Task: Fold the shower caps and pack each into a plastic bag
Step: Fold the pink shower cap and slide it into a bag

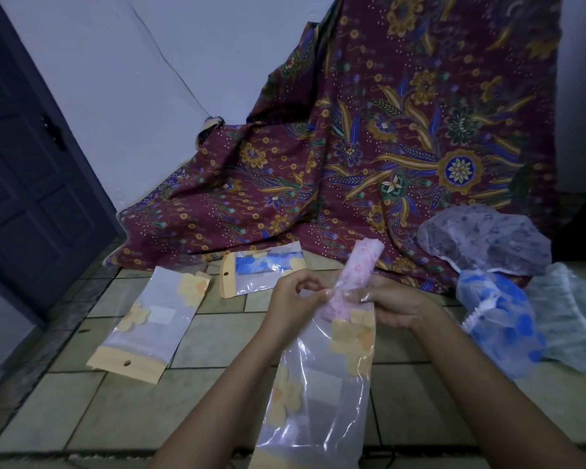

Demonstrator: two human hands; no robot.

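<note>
Two hands work a rolled pink shower cap point(361, 265) into the mouth of a clear plastic bag point(318, 384) above a tiled floor point(82, 401). The left hand point(293, 299) pinches one lip of the opening, fingers curled tight on the film. The right hand point(398, 308) grips the opposite lip, close against the roll, apparently to spread the mouth wide enough for the cap to slide through. Only the roll's lower end sits inside the bag; most of it stands out beyond the hands, tilted away from the person. The bag trails down toward the camera, which should let the roll drop in once it is pushed.

A packed bag point(264, 270) holding a blue folded cap lies flat on the floor just beyond the hands, and an empty bag point(149, 319) waits to its left within easy reach. On the right, a lilac cap point(487, 238), a blue-spotted cap point(501, 316) and a green cap point(569, 316) sit unfolded and bunched together beside a batik cloth point(386, 147) draped up the wall. By this layout, one cap is packed, one is under way and three remain.
</note>
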